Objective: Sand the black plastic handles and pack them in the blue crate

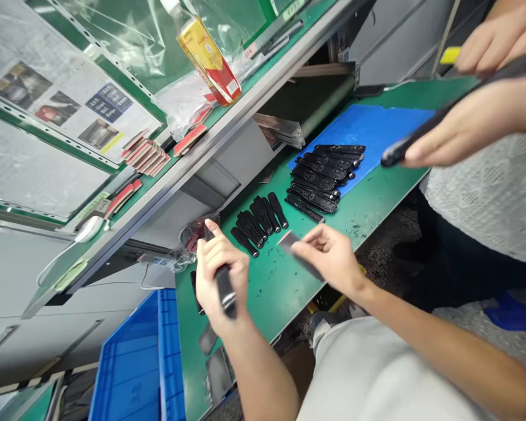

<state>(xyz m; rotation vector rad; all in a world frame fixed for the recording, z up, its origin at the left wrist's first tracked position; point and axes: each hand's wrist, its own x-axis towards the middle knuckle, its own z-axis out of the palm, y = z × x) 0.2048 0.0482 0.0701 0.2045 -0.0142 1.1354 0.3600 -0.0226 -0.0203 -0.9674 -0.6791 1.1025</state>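
My left hand point(219, 269) is closed around a long black plastic handle part point(222, 280), held upright over the green bench point(280, 286). My right hand point(328, 251) pinches a thin grey blade point(289, 241) just to the right of it, its tip near the bench surface. A row of short black parts point(259, 219) lies just beyond my hands. Farther back, a stack of long black parts point(322, 175) rests at the edge of a blue mat point(368, 126).
A co-worker's hands point(473, 117) at the upper right hold a long black part point(447, 108). A blue crate point(135, 362) sits at the lower left. A bottle point(208, 55), red pads and plastic-covered sheets sit on the shelf above. Grey blades point(214, 356) lie at the bench's near end.
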